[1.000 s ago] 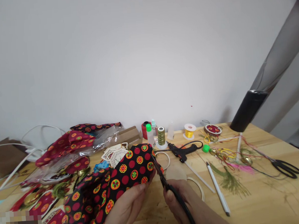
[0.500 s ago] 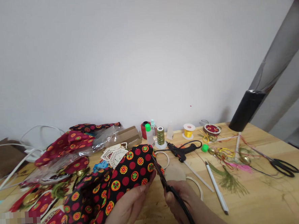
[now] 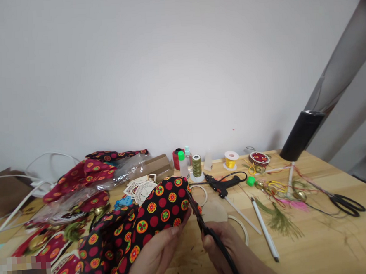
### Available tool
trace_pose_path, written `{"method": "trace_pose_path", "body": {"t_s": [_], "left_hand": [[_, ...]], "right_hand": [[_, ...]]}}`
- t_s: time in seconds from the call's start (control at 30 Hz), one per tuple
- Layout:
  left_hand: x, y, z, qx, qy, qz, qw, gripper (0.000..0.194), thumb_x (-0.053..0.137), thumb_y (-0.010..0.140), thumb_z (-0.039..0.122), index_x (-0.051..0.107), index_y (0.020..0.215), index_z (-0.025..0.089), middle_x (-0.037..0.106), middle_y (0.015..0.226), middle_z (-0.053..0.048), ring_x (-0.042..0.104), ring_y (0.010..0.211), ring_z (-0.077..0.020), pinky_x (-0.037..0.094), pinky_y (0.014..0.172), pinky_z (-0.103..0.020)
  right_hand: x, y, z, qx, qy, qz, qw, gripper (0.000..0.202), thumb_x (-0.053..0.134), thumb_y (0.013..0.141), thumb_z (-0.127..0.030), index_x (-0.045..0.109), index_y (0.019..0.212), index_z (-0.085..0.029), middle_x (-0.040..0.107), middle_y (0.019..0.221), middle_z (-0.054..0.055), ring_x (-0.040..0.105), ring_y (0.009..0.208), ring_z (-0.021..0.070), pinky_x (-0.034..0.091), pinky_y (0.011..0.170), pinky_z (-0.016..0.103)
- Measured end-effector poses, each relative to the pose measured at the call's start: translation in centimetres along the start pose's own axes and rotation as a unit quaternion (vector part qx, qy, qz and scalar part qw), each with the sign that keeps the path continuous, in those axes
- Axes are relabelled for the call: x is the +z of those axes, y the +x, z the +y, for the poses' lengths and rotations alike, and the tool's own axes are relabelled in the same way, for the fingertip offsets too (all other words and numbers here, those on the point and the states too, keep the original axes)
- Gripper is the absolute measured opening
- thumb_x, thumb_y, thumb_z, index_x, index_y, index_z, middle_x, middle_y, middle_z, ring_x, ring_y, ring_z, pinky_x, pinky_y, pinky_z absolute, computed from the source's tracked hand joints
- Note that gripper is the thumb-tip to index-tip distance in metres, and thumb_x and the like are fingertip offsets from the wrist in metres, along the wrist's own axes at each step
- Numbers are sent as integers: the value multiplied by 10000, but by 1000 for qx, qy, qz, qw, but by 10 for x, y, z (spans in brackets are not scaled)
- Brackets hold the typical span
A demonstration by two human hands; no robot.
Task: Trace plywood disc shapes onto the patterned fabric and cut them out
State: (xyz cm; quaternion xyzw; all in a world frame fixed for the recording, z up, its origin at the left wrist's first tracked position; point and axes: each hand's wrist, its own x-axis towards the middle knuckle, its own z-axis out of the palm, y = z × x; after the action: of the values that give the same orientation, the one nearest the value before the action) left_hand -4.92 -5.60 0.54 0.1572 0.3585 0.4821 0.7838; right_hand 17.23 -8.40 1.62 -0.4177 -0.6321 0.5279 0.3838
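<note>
My left hand (image 3: 157, 254) is closed on a black fabric (image 3: 156, 209) printed with red dots and orange-green flowers; it hangs in folds to the left. My right hand (image 3: 222, 248) grips black-handled scissors (image 3: 219, 244), whose blades point up and left at the fabric's right edge. A narrow bit of the same print shows just right of the blades. Beyond the hands lie a pale wooden ring (image 3: 200, 195) and a translucent disc (image 3: 215, 211), the disc partly hidden by my right hand.
A black glue gun (image 3: 225, 185) with a glue stick, a white pen (image 3: 265, 231) and a second pair of scissors (image 3: 348, 204) lie to the right. Thread spools, including a green one (image 3: 197, 168), and small bottles stand by the wall. Fabrics, plastic and ornaments crowd the left.
Both hands, the fabric and the scissors keep almost the same place. The scissor blades look slightly closer together at the fabric's edge.
</note>
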Motion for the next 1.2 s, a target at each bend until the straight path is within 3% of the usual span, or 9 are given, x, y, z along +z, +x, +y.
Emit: {"method": "trace_pose_path", "body": {"t_s": [0.13, 0.33, 0.53, 0.67, 0.8, 0.97, 1.07, 1.2], "left_hand": [[0, 5, 2, 4, 10, -14, 1000, 440, 528, 867, 234, 551, 1306, 230, 711, 1101, -57, 597, 1105, -245, 499, 945, -374], [10, 17, 1, 23, 11, -44, 999, 321, 544, 899, 351, 565, 1181, 200, 576, 1239, -92, 602, 1015, -217, 523, 845, -437], [39, 19, -7, 62, -15, -76, 995, 435, 713, 740, 242, 652, 1170, 234, 700, 1149, -66, 559, 1179, -302, 399, 1063, -462], [54, 19, -9, 105, -56, -21, 993, 414, 607, 842, 305, 603, 1252, 253, 719, 1139, -48, 589, 1166, -246, 357, 1107, -444], [58, 20, -9, 116, -45, 4, 992, 486, 538, 881, 152, 501, 1354, 258, 702, 1183, -42, 601, 1158, -200, 331, 1129, -387], [58, 18, -11, 86, -41, 19, 995, 516, 508, 883, 104, 459, 1387, 204, 680, 1223, -73, 561, 1212, -205, 313, 1139, -375], [58, 17, -11, 87, -24, 8, 996, 495, 530, 876, 120, 496, 1361, 210, 680, 1222, -68, 543, 1233, -214, 301, 1144, -380], [57, 16, -11, 76, -7, -14, 997, 449, 554, 867, 140, 559, 1308, 222, 685, 1215, -55, 515, 1260, -212, 267, 1158, -371]], "right_hand": [[1, 1, -1, 8, 15, -5, 1000, 656, 431, 783, -773, 588, 766, -136, 372, 492, -52, 318, 495, 85, 253, 442, 210], [2, 4, -3, 15, 31, 0, 999, 631, 468, 759, -772, 570, 717, -150, 361, 478, -57, 313, 480, 83, 250, 430, 210], [2, 3, 2, 24, 17, 5, 1000, 541, 530, 787, -693, 512, 683, -162, 359, 520, -61, 287, 468, 67, 225, 415, 199], [3, 4, 4, 20, 6, 14, 1000, 517, 552, 785, -673, 484, 680, -172, 361, 538, -60, 302, 486, 71, 225, 420, 194], [2, 3, -6, 6, 7, 3, 1000, 553, 501, 802, -694, 532, 686, -155, 387, 559, -50, 325, 511, 81, 262, 444, 198], [1, -5, -12, 20, -50, 25, 998, 616, 361, 875, -682, 623, 885, -124, 576, 808, 41, 511, 741, 168, 434, 646, 247], [4, -11, -8, 38, -81, 60, 994, 604, 341, 905, -639, 601, 1086, -125, 615, 1013, 104, 553, 918, 225, 465, 817, 325], [7, -13, -2, 37, -87, 79, 992, 589, 351, 916, -615, 576, 1172, -135, 616, 1073, 124, 566, 910, 226, 474, 845, 365]]}}
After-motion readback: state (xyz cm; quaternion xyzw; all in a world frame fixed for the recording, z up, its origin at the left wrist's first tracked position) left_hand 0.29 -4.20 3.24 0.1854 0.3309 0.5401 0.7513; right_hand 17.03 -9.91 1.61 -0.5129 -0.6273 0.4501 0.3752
